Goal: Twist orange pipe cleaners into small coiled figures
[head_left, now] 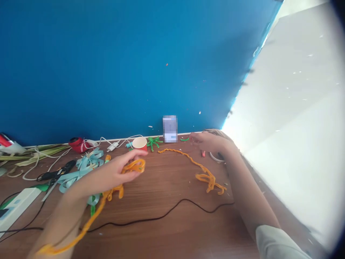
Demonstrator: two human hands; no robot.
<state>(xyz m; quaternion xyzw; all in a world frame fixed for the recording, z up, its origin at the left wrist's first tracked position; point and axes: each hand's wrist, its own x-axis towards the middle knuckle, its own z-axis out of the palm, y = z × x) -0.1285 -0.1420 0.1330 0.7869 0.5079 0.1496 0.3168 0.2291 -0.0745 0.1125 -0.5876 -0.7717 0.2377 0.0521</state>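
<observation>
My left hand (pixel 125 167) is closed round a looped bundle of fuzzy orange pipe cleaner (pixel 138 165). More of the orange strand hangs below the palm and trails down across my left forearm. At the back right, my right hand (pixel 207 141) hovers over the table, its fingers smeared by motion, so I cannot tell whether they hold anything. It is nearest to a short green pipe cleaner piece (pixel 184 139) and a small red bit (pixel 203 153). A second orange pipe cleaner (pixel 208 178), twisted and looped at one end, lies between my hands on the wood.
A paper cup (pixel 139 144), a green spider-like pipe cleaner shape (pixel 153 142) and a blurred phone (pixel 170 128) stand along the blue wall. Light-blue ribbon (pixel 88 162), a glue gun (pixel 58 172) and a power strip (pixel 20 207) are left. A black cable (pixel 151 219) crosses the table (pixel 167 241).
</observation>
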